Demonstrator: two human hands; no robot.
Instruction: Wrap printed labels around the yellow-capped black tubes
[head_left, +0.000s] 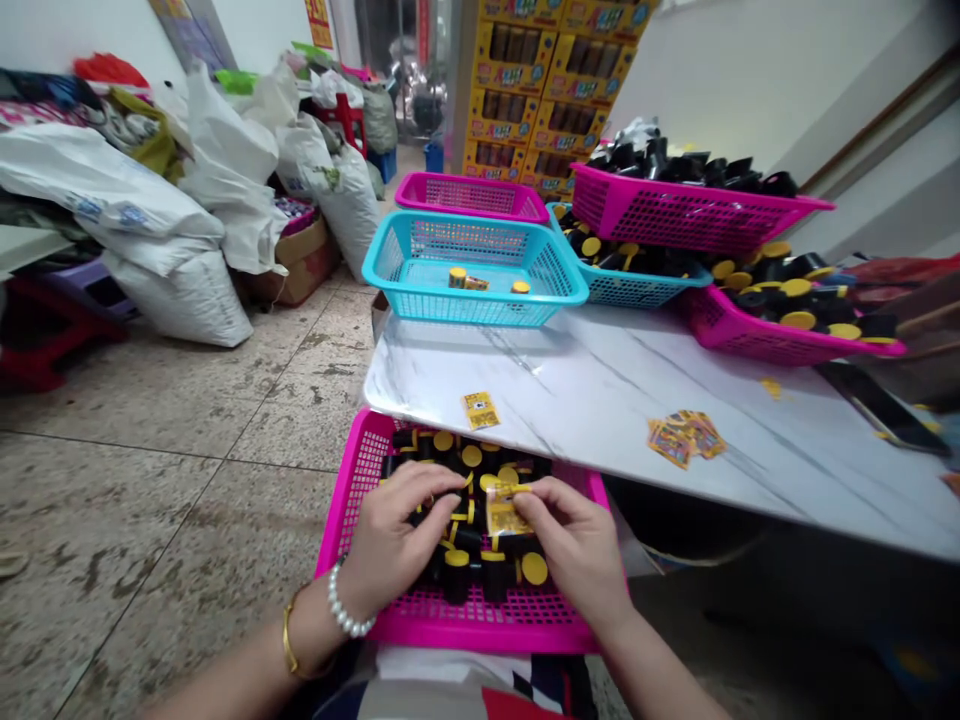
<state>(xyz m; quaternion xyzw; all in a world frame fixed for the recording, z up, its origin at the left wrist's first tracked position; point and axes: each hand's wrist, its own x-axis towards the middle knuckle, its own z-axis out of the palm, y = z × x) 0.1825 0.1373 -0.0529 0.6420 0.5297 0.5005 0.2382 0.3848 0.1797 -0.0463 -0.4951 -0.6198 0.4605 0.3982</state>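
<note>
My right hand [574,535] pinches a small yellow printed label sleeve [506,512], partly clear and lying flat between thumb and fingers. My left hand [409,530] is just left of it, thumb and forefinger drawn together; whatever is between them, if anything, is too small to make out. Both hands are above a pink basket [480,635] filled with small black cylinders with yellow lids [534,568], many lying on their sides. Beyond the basket, a yellow printed label [480,410] rests near the table edge. A loose pile of similar labels [686,438] is farther right.
On the white marbled table [585,385], a blue basket [472,315] holds a few labelled cylinders. Pink baskets of black parts [701,215] and yellow-lidded cylinders [795,345] stand right, near a dark phone [885,405]. White sacks [172,290] crowd the left floor; yellow boxes [517,105] are stacked behind.
</note>
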